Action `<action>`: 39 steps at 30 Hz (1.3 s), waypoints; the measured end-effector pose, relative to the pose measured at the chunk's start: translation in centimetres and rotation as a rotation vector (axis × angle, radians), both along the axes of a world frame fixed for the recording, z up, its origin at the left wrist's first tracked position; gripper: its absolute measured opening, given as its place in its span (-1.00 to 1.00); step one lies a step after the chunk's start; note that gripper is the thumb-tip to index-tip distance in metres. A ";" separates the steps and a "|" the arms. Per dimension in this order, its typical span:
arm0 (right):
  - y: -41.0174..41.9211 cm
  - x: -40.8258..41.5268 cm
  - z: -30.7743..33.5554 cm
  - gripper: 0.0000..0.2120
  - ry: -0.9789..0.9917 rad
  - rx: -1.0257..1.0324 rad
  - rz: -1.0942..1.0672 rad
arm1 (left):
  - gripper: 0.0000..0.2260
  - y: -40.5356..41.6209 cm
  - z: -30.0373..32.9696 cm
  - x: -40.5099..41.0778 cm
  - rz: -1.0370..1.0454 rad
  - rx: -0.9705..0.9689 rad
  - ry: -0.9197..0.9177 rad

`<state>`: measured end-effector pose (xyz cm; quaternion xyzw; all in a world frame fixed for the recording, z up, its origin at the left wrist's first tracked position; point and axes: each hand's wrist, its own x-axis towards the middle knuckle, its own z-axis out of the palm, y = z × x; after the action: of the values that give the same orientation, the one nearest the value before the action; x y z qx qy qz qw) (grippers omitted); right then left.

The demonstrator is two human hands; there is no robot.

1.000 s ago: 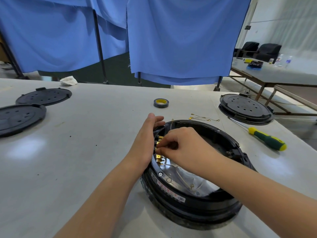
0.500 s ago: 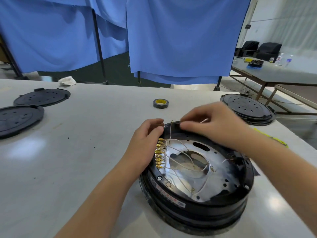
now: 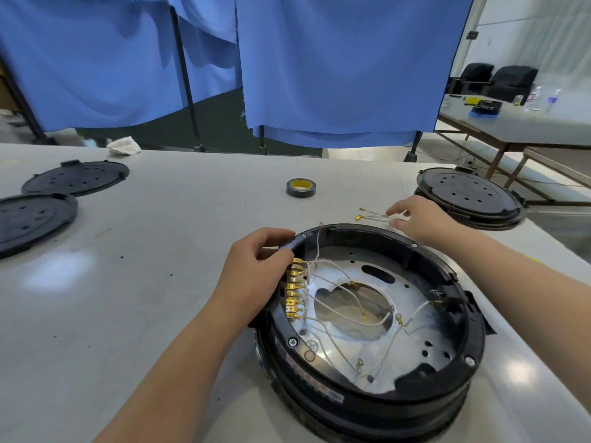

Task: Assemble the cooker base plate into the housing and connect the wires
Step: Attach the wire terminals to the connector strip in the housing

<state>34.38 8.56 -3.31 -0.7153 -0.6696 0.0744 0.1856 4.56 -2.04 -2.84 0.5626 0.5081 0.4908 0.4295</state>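
I see the base plate seated in the housing, several wires joined; my left hand grips the rim, my right hand reaches, fingers apart, touching the spare wires.

Glossy black plastic housing; shiny metal base plate; table perhaps laminate.

An assembly workshop: a long pale worktable carries black cooker covers, insulating tape and loose wires; blue curtains screen the far side, another bench far right
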 end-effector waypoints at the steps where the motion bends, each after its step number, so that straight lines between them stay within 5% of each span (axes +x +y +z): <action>1: 0.4 -0.1 -0.2 -0.79 -0.005 -0.009 -0.003 | -0.77 0.0 0.0 0.0 0.000 -0.005 0.004; 12: 1.1 -0.2 -0.8 -0.91 -0.104 -0.066 -0.005 | -0.77 0.3 -0.1 0.0 -0.010 -0.020 -0.003; 22: -4.8 -2.7 3.7 -0.90 0.261 0.032 0.132 | -0.76 -0.2 0.4 -0.1 -0.005 -0.002 0.034; 29: -12.8 -7.0 8.3 -0.91 0.628 0.123 0.340 | -0.88 -1.3 1.3 0.0 -0.004 0.181 0.092; 39: -14.7 -10.5 5.7 -0.87 0.622 -0.091 0.447 | -0.96 -2.3 2.1 0.2 -0.178 0.228 0.015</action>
<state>23.88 -6.12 2.40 -0.5024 -0.7169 0.3561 0.3269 4.72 -4.29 -0.73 0.6541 0.4005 0.5012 0.4008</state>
